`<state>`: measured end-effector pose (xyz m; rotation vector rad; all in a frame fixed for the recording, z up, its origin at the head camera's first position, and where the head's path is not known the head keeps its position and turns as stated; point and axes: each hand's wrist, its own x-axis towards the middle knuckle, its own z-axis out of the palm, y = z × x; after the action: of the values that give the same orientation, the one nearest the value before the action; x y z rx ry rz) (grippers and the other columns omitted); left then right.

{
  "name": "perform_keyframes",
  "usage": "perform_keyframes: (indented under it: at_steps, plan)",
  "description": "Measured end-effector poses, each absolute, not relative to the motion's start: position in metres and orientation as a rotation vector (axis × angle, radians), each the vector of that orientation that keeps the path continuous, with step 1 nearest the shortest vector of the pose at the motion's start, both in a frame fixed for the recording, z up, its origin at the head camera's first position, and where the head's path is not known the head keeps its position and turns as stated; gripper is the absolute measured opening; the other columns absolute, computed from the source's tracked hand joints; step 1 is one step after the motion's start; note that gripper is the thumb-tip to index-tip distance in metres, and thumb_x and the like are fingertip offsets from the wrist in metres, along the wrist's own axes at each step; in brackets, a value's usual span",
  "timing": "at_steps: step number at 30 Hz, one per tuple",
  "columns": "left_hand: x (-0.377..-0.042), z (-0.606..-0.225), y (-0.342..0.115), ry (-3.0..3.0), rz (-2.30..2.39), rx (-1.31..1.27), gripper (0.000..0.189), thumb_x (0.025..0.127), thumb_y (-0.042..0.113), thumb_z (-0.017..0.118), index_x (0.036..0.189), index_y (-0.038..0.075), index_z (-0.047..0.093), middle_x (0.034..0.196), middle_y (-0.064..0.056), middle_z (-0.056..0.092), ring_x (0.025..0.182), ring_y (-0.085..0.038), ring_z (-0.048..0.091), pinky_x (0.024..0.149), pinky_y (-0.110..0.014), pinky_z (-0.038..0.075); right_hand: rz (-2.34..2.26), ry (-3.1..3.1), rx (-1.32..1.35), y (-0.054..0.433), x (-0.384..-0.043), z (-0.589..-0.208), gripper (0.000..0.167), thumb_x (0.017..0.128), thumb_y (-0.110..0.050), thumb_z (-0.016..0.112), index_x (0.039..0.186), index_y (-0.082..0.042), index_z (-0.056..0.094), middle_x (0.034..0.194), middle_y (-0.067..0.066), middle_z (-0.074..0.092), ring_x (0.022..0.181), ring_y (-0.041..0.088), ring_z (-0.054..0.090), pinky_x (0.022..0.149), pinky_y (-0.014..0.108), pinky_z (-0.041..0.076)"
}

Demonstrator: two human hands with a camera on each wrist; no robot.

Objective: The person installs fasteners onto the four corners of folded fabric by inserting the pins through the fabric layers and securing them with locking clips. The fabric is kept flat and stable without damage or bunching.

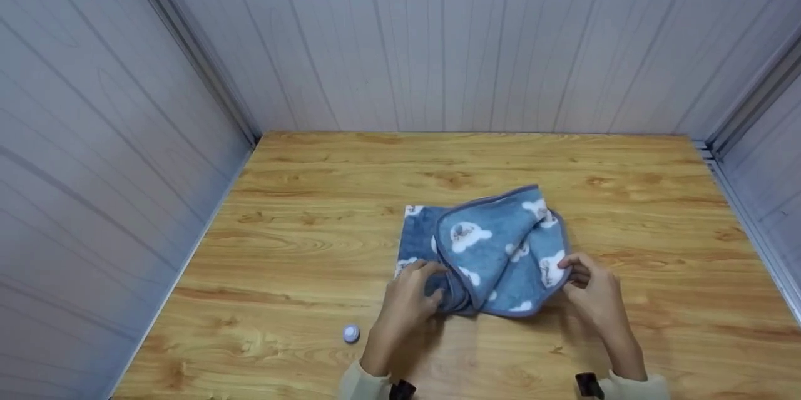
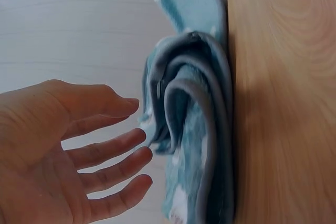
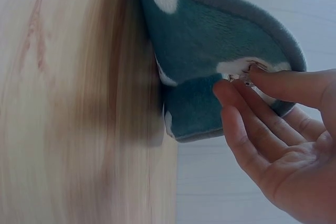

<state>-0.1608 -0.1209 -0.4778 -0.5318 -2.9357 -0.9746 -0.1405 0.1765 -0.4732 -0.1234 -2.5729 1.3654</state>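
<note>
A blue fleece blanket [image 1: 488, 250] with white bear prints and grey edging lies folded and bunched on the wooden table. Its right part is lifted and folded over the flat left part. My right hand [image 1: 597, 293] pinches the blanket's right edge between thumb and fingers, and the right wrist view shows that edge raised off the table. At the near left side, my left hand [image 1: 410, 300] is beside the rolled layers [image 2: 184, 87] of the blanket. In the left wrist view its fingers are spread and relaxed, with the fingertips close to the folds and nothing gripped.
A small round pale lavender piece [image 1: 351, 333] lies on the table left of my left hand. The wooden table [image 1: 300, 250] is bordered by pale panel walls [image 1: 400, 43] at the back and both sides.
</note>
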Motion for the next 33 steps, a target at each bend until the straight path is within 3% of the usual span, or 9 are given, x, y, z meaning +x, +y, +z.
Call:
perform_keyframes:
  at_steps: [9, 17, 25, 33]
  plan:
    - [-0.157, -0.481, -0.138, -2.953, -0.921, -0.486, 0.032, 0.077, 0.009, 0.071, 0.108, 0.014, 0.069, 0.106, -0.005, 0.064, 0.101, -0.024, 0.059, 0.07, -0.042, 0.05, 1.347, -2.582, -0.127, 0.178, -0.14, -0.471, 0.026, 0.07, 0.017, 0.053, 0.088, 0.001, 0.063, 0.087, 0.016, 0.068, 0.078, 0.007, 0.061, 0.066, 0.017, 0.049]
    - [-0.157, -0.479, -0.152, -3.009, -0.916, -0.451, 0.032, 0.078, 0.009, 0.071, 0.11, 0.012, 0.069, 0.114, -0.01, 0.062, 0.107, -0.029, 0.057, 0.078, -0.049, 0.049, 1.355, -2.604, -0.145, 0.178, -0.139, -0.469, 0.026, 0.071, 0.015, 0.052, 0.09, 0.001, 0.063, 0.089, 0.016, 0.067, 0.08, 0.011, 0.061, 0.07, 0.025, 0.052]
    - [-0.15, -0.485, -0.177, -3.028, -0.97, -0.345, 0.028, 0.075, 0.003, 0.068, 0.103, 0.007, 0.068, 0.091, -0.006, 0.061, 0.082, -0.021, 0.058, 0.065, -0.038, 0.046, 1.359, -2.617, -0.149, 0.178, -0.139, -0.469, 0.026, 0.072, 0.015, 0.052, 0.09, 0.001, 0.063, 0.091, 0.017, 0.067, 0.081, 0.01, 0.061, 0.07, 0.025, 0.052]
    - [-0.141, -0.49, -0.198, -3.088, -0.953, -0.172, 0.035, 0.074, 0.005, 0.074, 0.108, 0.006, 0.066, 0.095, -0.01, 0.055, 0.075, -0.02, 0.053, 0.061, -0.037, 0.045, 1.375, -2.616, -0.127, 0.178, -0.138, -0.469, 0.026, 0.072, 0.017, 0.053, 0.091, 0.002, 0.063, 0.091, 0.018, 0.067, 0.081, 0.011, 0.061, 0.068, 0.013, 0.047]
